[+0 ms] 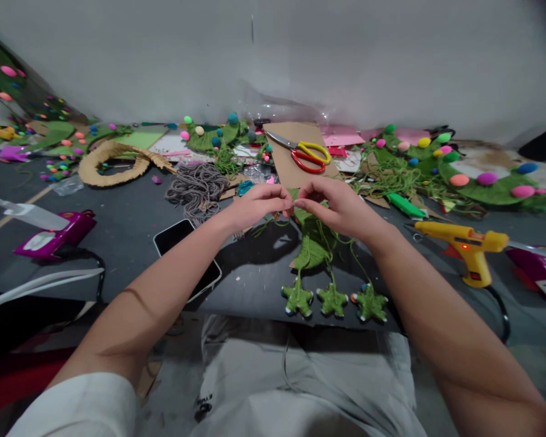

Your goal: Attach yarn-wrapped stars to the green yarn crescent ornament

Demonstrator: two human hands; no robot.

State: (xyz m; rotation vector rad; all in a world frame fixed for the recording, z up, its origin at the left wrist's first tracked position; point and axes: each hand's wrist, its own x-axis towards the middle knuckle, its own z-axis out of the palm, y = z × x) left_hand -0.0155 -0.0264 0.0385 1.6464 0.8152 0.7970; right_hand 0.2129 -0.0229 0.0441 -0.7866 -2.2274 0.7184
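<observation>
My left hand (pixel 264 203) and my right hand (pixel 330 205) meet over the table, fingertips pinched together. What they pinch between them is too small to make out. Just below my right hand lies a green yarn-wrapped curved piece (pixel 317 243), partly covered by that hand. Strands of green yarn run down from it to three green stars: a left star (pixel 297 298), a middle star (pixel 332 300) and a right star (pixel 370 302), lying at the table's front edge. Beside my left forearm a phone (pixel 212 280) lies partly hidden.
Scissors (pixel 303 152) with red and yellow handles rest on cardboard (pixel 275 167) behind my hands. A yellow glue gun (pixel 466 240), its red light lit, stands at right. Grey yarn (pixel 198 187), a tan wreath ring (pixel 93 176) and a purple power strip (pixel 59 233) are at left.
</observation>
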